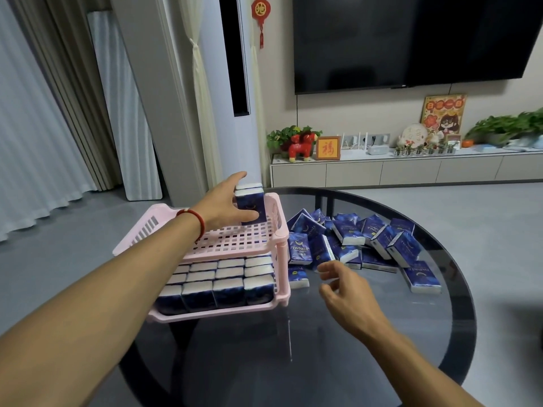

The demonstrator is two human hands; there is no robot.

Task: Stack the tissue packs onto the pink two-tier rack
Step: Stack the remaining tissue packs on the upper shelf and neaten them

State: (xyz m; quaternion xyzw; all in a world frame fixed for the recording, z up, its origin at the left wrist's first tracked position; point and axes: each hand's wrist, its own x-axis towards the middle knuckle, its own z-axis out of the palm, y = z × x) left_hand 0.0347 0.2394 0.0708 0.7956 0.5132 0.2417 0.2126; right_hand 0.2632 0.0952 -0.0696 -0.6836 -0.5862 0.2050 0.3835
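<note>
A big black TV [417,39] hangs on the wall. Under it is a long low cabinet [411,170] with green plants [289,136], a red toy horse [301,146] and small frames on top. A tall white air cooler [232,83] stands by the curtains [35,127].

Closer in is a round dark glass table [367,333]. On its left side stands the pink two-tier rack [273,227]. The bottom tier is full of blue tissue packs in rows [223,284], standing side by side with their white ends up. The top tier is almost bare.

To the right of the rack, a loose pile of blue tissue packs [361,242] lies on the table. Some lie flat and some lean on each other.

The left hand [227,207] reaches over the top tier. It grips a small stack of tissue packs [251,205] at the far right corner, with fingers at the back and the thumb in front. The stack stands upright on the top tier. A red string band [195,220] is on that wrist.

The right hand [342,284] is above the table just in front of the pile. Its fingers are loosely curled and hold nothing.
</note>
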